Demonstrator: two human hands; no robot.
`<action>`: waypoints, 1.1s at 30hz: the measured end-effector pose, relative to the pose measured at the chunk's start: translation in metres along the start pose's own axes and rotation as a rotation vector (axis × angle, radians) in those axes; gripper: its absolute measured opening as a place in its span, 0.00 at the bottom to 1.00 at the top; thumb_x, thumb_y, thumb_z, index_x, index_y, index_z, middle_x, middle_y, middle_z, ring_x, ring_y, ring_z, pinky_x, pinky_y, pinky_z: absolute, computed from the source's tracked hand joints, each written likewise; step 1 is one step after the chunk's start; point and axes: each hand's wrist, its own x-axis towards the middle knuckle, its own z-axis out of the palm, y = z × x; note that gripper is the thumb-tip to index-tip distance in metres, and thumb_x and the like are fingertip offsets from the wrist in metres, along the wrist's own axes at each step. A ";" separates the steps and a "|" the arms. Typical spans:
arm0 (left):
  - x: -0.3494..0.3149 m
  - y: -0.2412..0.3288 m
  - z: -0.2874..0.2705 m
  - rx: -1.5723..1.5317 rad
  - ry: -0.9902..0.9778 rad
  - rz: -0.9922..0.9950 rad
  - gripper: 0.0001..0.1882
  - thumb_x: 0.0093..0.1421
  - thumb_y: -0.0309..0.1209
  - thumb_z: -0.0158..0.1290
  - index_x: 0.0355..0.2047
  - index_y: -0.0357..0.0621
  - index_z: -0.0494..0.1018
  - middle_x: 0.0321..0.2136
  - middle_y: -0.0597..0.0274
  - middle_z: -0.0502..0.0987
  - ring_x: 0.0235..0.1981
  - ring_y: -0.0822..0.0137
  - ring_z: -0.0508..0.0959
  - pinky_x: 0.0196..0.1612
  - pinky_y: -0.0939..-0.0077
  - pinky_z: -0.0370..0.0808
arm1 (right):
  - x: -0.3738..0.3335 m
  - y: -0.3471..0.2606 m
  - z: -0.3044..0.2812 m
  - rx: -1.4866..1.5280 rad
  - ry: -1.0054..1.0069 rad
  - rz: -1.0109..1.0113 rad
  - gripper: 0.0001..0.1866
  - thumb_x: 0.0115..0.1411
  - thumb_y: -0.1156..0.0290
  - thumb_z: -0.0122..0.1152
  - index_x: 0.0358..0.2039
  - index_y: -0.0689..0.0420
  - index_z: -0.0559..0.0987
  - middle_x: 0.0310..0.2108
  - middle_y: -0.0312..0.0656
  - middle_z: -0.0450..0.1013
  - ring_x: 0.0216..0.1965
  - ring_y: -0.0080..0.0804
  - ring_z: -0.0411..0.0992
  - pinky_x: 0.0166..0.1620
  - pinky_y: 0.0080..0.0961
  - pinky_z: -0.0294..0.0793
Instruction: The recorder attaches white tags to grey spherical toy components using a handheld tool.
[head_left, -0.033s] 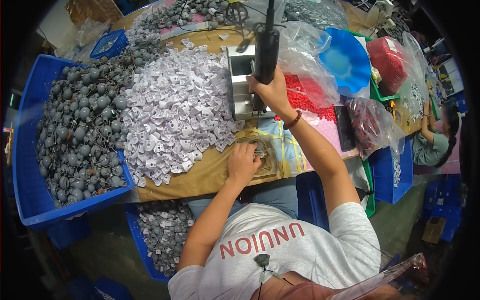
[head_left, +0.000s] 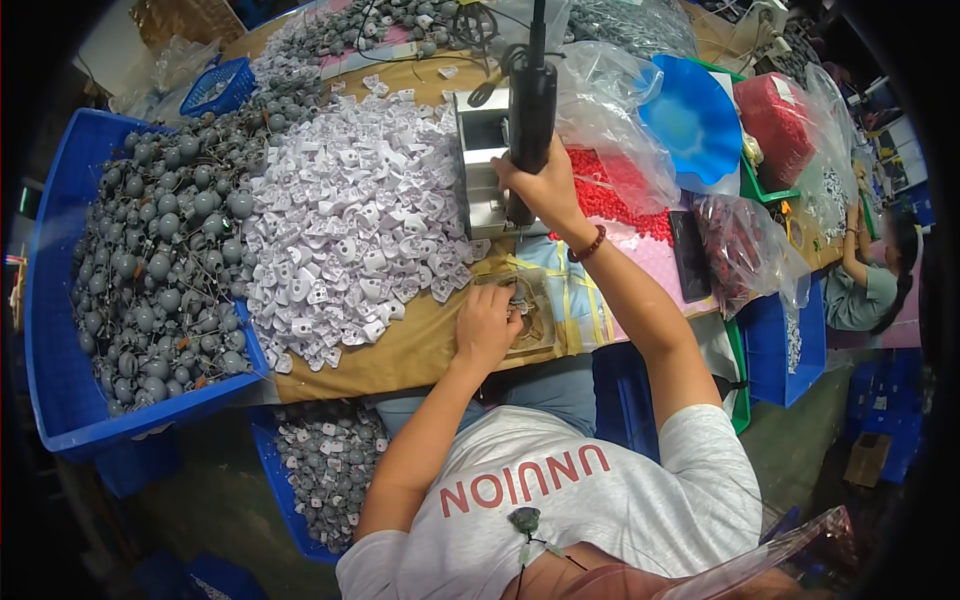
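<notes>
My right hand point(head_left: 545, 188) grips the lower end of a black electric screwdriver point(head_left: 531, 95) that hangs upright from a cable, its tip down in front of a small metal fixture point(head_left: 478, 165). My left hand point(head_left: 487, 325) lies on the brown bench near its front edge, fingers curled over a small grey part point(head_left: 520, 300) on a taped patch. A large heap of white plastic pieces point(head_left: 350, 225) covers the bench just left of both hands.
A blue crate point(head_left: 50, 300) at the left holds several grey round wired parts. A blue bin point(head_left: 325, 460) of assembled pieces sits below the bench. Red pellets in a clear bag point(head_left: 612, 190), a blue bowl point(head_left: 690, 120) and a red box point(head_left: 775, 115) lie right. Another person point(head_left: 865, 280) sits far right.
</notes>
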 end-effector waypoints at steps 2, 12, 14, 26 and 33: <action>0.000 -0.001 0.001 0.002 -0.003 -0.001 0.19 0.48 0.28 0.62 0.42 0.41 0.77 0.37 0.54 0.76 0.43 0.52 0.75 0.47 0.59 0.75 | -0.017 0.000 -0.005 0.011 -0.028 0.035 0.23 0.54 0.80 0.68 0.49 0.59 0.70 0.29 0.33 0.72 0.27 0.21 0.72 0.30 0.21 0.73; -0.003 -0.002 0.006 0.008 0.008 -0.015 0.17 0.49 0.29 0.62 0.40 0.41 0.74 0.36 0.55 0.75 0.43 0.50 0.74 0.46 0.57 0.73 | -0.105 0.008 -0.016 -0.079 -0.101 -0.007 0.21 0.55 0.84 0.66 0.48 0.63 0.69 0.27 0.35 0.74 0.26 0.21 0.74 0.30 0.21 0.74; -0.003 -0.002 0.005 0.001 0.006 -0.020 0.17 0.49 0.29 0.62 0.39 0.41 0.73 0.35 0.55 0.74 0.43 0.50 0.74 0.45 0.57 0.73 | -0.111 0.008 -0.012 -0.029 -0.086 -0.004 0.20 0.55 0.85 0.66 0.47 0.62 0.71 0.27 0.35 0.74 0.27 0.20 0.73 0.31 0.20 0.73; 0.002 -0.010 0.000 -0.046 -0.024 0.092 0.20 0.45 0.28 0.65 0.37 0.43 0.68 0.34 0.53 0.72 0.40 0.48 0.72 0.42 0.55 0.72 | -0.141 0.023 -0.018 -0.217 -0.195 -0.184 0.18 0.53 0.84 0.65 0.45 0.63 0.75 0.29 0.35 0.73 0.29 0.21 0.74 0.33 0.21 0.74; 0.003 -0.006 -0.001 -0.027 -0.021 0.097 0.19 0.47 0.28 0.65 0.37 0.43 0.69 0.35 0.53 0.72 0.40 0.47 0.71 0.43 0.56 0.71 | -0.156 0.042 -0.019 -0.153 -0.114 -0.090 0.17 0.49 0.74 0.74 0.39 0.59 0.78 0.31 0.38 0.77 0.30 0.25 0.75 0.37 0.25 0.76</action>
